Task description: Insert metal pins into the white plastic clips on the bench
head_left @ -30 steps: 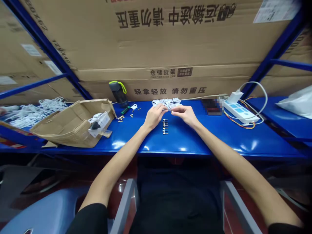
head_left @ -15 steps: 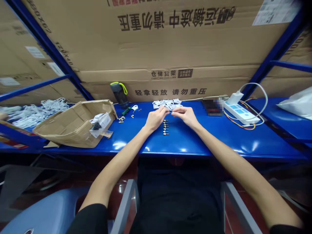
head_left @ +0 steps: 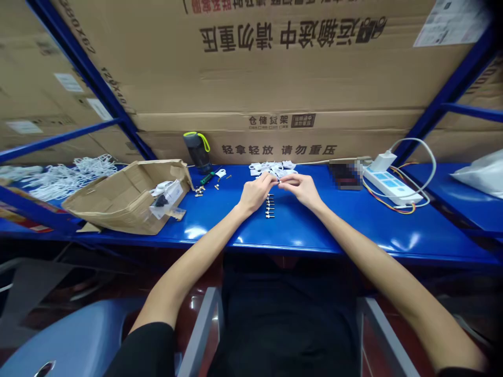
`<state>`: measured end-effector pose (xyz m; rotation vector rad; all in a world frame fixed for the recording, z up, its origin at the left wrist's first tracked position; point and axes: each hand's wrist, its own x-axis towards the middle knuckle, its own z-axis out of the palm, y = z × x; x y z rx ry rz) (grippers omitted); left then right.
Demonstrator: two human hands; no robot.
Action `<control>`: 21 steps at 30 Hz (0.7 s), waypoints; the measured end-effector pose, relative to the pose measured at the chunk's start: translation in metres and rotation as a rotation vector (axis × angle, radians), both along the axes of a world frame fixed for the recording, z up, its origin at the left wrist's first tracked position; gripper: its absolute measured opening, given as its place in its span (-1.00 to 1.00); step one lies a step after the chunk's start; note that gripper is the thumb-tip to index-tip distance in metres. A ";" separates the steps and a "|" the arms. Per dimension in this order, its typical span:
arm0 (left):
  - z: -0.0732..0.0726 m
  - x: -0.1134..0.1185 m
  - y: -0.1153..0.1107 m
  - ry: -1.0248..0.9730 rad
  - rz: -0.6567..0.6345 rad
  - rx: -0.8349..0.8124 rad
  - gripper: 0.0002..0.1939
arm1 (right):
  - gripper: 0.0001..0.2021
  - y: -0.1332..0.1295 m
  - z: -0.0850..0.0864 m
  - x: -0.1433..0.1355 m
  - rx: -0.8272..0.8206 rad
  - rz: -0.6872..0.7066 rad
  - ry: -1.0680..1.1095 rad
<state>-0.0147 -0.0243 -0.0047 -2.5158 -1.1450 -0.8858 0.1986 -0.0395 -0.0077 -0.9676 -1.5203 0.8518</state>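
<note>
Both hands pinched narrow: left hand (head_left: 252,196) and right hand (head_left: 305,190) meet at a small part (head_left: 279,181), details too small to tell. It's over the surface (head_left: 228,222), toward the back edge, just in front of the white pieces (head_left: 291,165). Row of small pin-like parts (head_left: 270,204) lies between hands and front edge, untouched.

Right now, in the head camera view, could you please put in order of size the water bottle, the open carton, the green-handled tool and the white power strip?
From largest to smallest, as they look:
open carton
white power strip
water bottle
green-handled tool
</note>
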 end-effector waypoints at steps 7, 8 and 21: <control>0.001 -0.002 0.000 -0.062 -0.034 -0.044 -0.58 | -0.52 0.000 0.001 0.000 0.007 -0.007 0.005; 0.003 -0.003 0.001 -0.078 -0.037 -0.056 -0.58 | -0.51 0.000 0.001 0.000 0.005 -0.005 0.021; 0.004 -0.009 0.005 -0.111 -0.121 -0.155 -0.61 | -0.55 0.001 -0.001 -0.002 -0.016 0.024 0.021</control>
